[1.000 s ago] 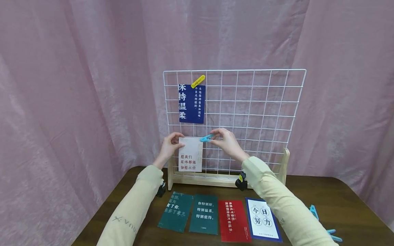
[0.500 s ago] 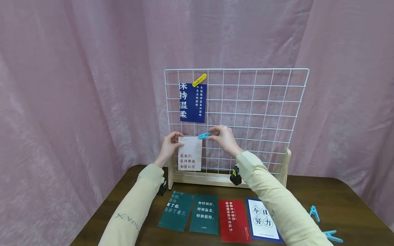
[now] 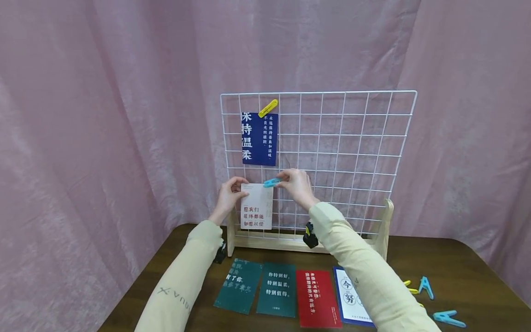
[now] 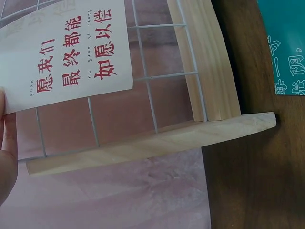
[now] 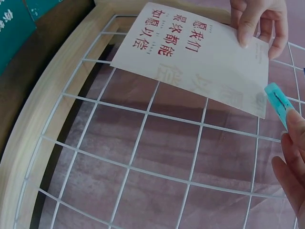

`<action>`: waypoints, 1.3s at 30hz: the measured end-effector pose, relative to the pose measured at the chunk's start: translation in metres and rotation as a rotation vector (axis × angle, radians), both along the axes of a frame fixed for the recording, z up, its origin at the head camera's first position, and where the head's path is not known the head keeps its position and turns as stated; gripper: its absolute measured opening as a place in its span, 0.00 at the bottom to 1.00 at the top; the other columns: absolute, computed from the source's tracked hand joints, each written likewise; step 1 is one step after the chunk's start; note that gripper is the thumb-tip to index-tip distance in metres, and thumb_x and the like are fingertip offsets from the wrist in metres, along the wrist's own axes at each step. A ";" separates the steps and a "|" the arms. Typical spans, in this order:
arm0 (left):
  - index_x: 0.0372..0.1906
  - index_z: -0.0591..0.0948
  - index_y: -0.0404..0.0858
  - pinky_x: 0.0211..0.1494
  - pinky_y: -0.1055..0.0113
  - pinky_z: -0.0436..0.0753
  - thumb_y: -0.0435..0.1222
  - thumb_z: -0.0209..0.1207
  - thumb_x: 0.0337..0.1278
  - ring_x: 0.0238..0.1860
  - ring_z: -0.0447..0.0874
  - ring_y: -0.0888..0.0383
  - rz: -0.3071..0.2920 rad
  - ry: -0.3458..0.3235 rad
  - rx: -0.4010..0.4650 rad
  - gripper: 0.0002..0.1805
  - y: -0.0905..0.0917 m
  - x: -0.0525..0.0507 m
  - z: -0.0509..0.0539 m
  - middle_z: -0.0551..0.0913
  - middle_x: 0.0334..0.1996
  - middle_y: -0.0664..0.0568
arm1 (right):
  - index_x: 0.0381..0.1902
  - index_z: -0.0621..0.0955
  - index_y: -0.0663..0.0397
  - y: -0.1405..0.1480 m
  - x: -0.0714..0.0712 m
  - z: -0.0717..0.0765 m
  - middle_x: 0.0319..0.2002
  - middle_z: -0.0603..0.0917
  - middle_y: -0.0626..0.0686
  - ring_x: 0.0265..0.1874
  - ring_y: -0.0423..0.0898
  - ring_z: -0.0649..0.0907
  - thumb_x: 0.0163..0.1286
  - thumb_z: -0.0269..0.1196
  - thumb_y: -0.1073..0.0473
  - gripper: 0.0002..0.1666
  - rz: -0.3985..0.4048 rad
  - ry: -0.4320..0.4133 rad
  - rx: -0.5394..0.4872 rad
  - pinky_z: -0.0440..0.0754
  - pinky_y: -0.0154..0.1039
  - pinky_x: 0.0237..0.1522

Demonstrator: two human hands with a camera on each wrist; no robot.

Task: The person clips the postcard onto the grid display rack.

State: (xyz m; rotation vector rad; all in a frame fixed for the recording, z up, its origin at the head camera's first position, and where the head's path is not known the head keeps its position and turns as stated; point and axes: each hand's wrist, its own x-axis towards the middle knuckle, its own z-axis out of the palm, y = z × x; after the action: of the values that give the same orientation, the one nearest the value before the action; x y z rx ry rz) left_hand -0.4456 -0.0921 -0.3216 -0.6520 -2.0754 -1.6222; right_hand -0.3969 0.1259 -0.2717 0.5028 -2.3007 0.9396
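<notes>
My left hand (image 3: 227, 198) pinches the upper left corner of a white card (image 3: 256, 207) with red writing, held against the lower left of a white wire grid (image 3: 330, 152). At the card's top edge, my right hand (image 3: 297, 186) pinches a light blue clip (image 3: 271, 182). In the right wrist view the clip (image 5: 279, 102) lies by the card's corner; whether it bites the card cannot be told. Above hangs a dark blue card (image 3: 260, 139) under a yellow clip (image 3: 268, 108).
Two green cards (image 3: 239, 285) (image 3: 276, 290), a red card (image 3: 318, 299) and a blue-bordered card (image 3: 352, 297), partly behind my right sleeve, lie on the brown table (image 3: 452, 263). Blue clips (image 3: 449, 318) and yellow clips (image 3: 407, 283) are at the right. A wooden base (image 3: 282, 243) carries the grid.
My right hand has moved left with the blue clip, along the white card's top edge. The left hand keeps its grip. Yellow clips have come into view beside the right sleeve.
</notes>
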 end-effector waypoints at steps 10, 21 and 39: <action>0.38 0.78 0.28 0.36 0.67 0.76 0.17 0.63 0.37 0.30 0.75 0.52 0.037 0.041 -0.009 0.17 0.003 -0.005 0.001 0.78 0.28 0.43 | 0.33 0.84 0.59 -0.003 -0.006 0.000 0.29 0.83 0.52 0.27 0.44 0.81 0.49 0.70 0.64 0.11 -0.023 0.062 0.016 0.76 0.36 0.29; 0.37 0.79 0.30 0.38 0.65 0.77 0.17 0.64 0.36 0.32 0.76 0.48 0.140 0.121 0.008 0.16 0.012 -0.001 0.000 0.72 0.37 0.45 | 0.31 0.84 0.61 -0.012 -0.008 0.003 0.28 0.82 0.55 0.25 0.46 0.80 0.48 0.70 0.67 0.09 -0.024 0.116 0.046 0.76 0.37 0.27; 0.33 0.81 0.30 0.30 0.70 0.73 0.18 0.65 0.34 0.28 0.73 0.51 0.196 0.180 0.046 0.15 0.014 0.000 -0.006 0.75 0.31 0.46 | 0.32 0.84 0.58 -0.017 -0.008 0.001 0.30 0.81 0.53 0.28 0.46 0.79 0.51 0.69 0.66 0.09 -0.042 0.033 0.105 0.76 0.37 0.31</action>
State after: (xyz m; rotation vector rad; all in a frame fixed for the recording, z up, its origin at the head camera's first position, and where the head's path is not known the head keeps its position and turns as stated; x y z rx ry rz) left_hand -0.4461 -0.0778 -0.3277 -0.5390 -1.9021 -1.4423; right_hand -0.4052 0.1087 -0.2702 0.5080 -2.3300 0.7879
